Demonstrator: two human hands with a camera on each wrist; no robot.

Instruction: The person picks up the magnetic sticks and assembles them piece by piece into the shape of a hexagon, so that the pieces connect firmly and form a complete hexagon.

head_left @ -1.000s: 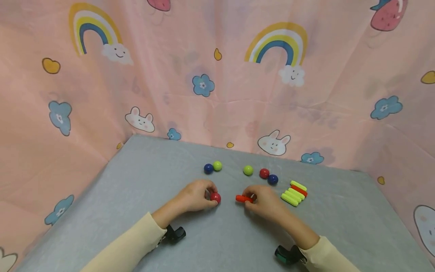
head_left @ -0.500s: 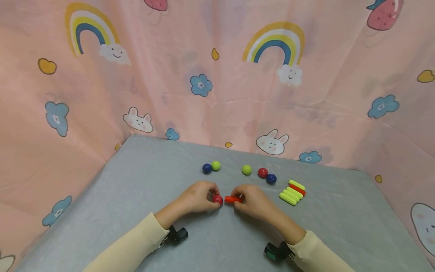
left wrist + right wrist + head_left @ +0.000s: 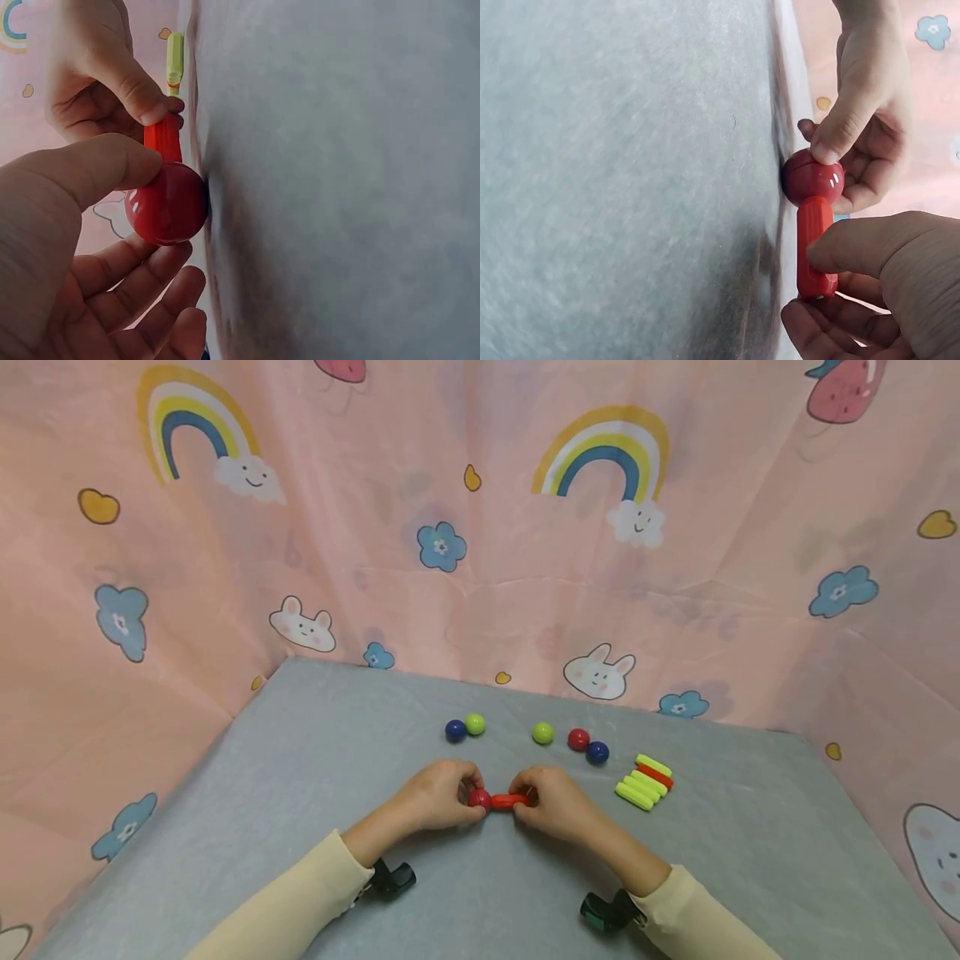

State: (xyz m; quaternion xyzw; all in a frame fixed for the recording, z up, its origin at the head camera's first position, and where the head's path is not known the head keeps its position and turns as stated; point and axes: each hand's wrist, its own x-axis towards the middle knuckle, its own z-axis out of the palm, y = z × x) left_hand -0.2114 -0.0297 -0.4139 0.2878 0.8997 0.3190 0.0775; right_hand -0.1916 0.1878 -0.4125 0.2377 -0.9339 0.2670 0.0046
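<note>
Between thumb and fingers, my left hand (image 3: 438,795) pinches a shiny dark red ball (image 3: 166,204). My right hand (image 3: 557,806) grips a short orange-red stick (image 3: 816,244) from its right side. One end of the stick meets the ball, as both wrist views show; whether they are joined I cannot tell. The ball appears to rest on or just at the grey cloth. Behind the hands lie a blue ball (image 3: 455,731) and a green ball (image 3: 475,724) side by side, another green ball (image 3: 543,732), a red ball (image 3: 578,739) and a second blue ball (image 3: 597,752).
Several yellow-green sticks (image 3: 639,792) and one red stick (image 3: 656,776) lie in a row right of my right hand. Grey cloth (image 3: 360,718) covers the table. A pink patterned curtain (image 3: 480,610) closes off the back and sides.
My right hand has moved left with the red stick until its end touches the red ball. My left hand has stayed nearly in place, holding the ball. The view has shifted slightly.
</note>
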